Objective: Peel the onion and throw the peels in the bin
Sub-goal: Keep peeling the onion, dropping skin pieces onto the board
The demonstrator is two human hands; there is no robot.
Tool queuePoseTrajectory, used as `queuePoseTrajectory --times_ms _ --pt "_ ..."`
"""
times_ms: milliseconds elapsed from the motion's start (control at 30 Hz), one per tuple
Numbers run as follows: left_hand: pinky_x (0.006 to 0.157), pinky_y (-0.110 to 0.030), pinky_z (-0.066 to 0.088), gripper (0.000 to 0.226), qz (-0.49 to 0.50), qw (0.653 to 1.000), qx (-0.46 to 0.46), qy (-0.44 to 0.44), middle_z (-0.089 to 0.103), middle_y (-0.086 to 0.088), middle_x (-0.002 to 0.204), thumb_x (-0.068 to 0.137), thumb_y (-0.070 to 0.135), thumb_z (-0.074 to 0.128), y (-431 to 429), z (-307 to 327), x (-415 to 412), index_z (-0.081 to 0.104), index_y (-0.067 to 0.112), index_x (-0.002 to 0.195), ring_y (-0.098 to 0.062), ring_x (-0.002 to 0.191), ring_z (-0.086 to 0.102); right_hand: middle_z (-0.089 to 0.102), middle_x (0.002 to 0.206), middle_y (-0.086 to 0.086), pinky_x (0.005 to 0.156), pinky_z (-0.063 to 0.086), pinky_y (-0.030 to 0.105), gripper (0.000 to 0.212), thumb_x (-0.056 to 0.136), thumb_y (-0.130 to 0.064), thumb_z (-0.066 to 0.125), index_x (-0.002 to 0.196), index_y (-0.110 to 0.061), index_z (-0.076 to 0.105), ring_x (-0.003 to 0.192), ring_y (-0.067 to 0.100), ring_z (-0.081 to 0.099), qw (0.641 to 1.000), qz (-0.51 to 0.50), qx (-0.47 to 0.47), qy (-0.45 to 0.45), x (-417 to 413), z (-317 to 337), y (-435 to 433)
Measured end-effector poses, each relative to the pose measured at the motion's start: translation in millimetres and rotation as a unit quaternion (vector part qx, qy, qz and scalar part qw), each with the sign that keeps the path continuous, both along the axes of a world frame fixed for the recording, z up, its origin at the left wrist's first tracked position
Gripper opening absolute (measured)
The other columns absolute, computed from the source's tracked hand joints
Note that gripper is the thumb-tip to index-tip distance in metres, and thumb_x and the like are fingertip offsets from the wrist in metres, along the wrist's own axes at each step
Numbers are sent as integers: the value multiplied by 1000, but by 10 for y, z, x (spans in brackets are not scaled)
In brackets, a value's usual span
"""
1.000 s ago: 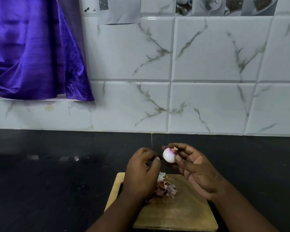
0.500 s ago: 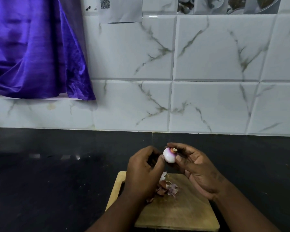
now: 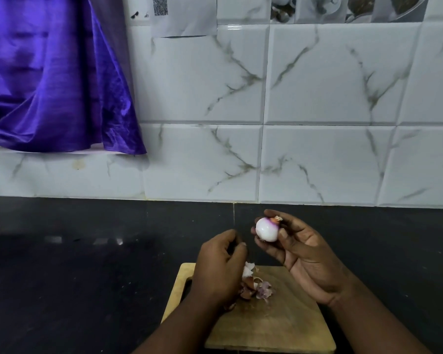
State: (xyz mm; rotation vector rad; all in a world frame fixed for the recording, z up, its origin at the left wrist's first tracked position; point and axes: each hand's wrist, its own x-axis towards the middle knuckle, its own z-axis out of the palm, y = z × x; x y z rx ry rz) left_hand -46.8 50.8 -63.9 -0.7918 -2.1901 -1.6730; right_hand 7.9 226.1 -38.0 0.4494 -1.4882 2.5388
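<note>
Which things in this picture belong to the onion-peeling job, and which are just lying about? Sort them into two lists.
Part of the job:
- onion, held in the right hand
- left hand, beside the onion
- peels, piled on the cutting board
(No bin is in view.)

Just lying about:
- purple cloth
- printed paper on the wall
- black counter

No words or numbers are legible. The only sign is a square black-and-white QR code [image 3: 160, 6], printed on a white paper sheet [image 3: 189, 20] stuck to the grey-veined white wall tiles [image 3: 330, 72], just right of the shiny purple cloth [image 3: 49, 72]. The code sits on the side of the sheet nearest that cloth. Between cloth and code are small black marks [image 3: 134, 15], too small to read.
</note>
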Motion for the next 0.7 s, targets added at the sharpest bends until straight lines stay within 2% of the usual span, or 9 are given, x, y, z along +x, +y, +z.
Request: queuePoseTrajectory --times_ms 100,200,267,400,467,567,633,700 --pt "63 -36 45 42 -71 993 94 -18 58 5 66 103 46 47 21 21 43 61 28 68 -9 66 55 65 136 21 98 59 40 46 78 -19 80 123 -11 73 126 34 65 997 -52 51 -9 -6 -10 -20" --pt "65 -41 44 47 -97 991 86 -26 56 5 70 97 65 53 40 -15 22 60 24 75 -14 69 52 68 132 21 99 58 41 41 81 -12 71 121 -10 73 119 31 68 996 -58 69 -13 -11 -42 -53" --pt "66 -43 44 45 -111 991 71 -33 56 5 72 98 61 55 45 -37 0 59 19 81 -14 71 52 68 132 22 99 58 40 42 82 -10 70 123 -7 72 121 32 67 997 -49 60 -9 -6 -33 -61" --pt "68 -31 45 25 -132 988 70 -35 57 9 76 105 36 50 44 -18 31 59 25 85 -8 74 52 66 136 21 93 59 35 40 81 -12 71 121 -8 73 126 31 65 998 -49 40 -6 -5 -23 -44" --pt "67 -33 44 25 -112 991 56 -44 55 6 75 108 31 50 35 -25 17 58 25 85 -9 73 50 64 137 23 92 60 35 42 81 -13 74 122 -6 72 127 34 64 999 -38 24 -6 -16 -24 -26" --pt "64 -39 45 27 -34 997 -41 -62 56 0 73 106 27 57 19 -57 -51 56 23 80 -13 68 52 64 137 24 92 60 38 60 74 -22 90 126 -2 68 125 41 64 1000 -14 -5 0 -22 -19 14" --pt "65 -37 52 18 15 992 -115 -47 65 3 77 98 27 68 -3 -79 -67 62 25 81 -14 71 62 67 134 21 91 60 38 67 67 -30 95 125 -6 70 122 38 67 999 -38 31 -7 -19 -23 21" --pt "67 -36 58 8 40 990 -135 3 68 6 81 87 25 74 -18 -61 -43 67 28 84 -10 76 65 70 130 18 95 59 40 66 66 -34 95 125 -12 72 118 33 68 994 -63 91 -19 -18 -50 5"
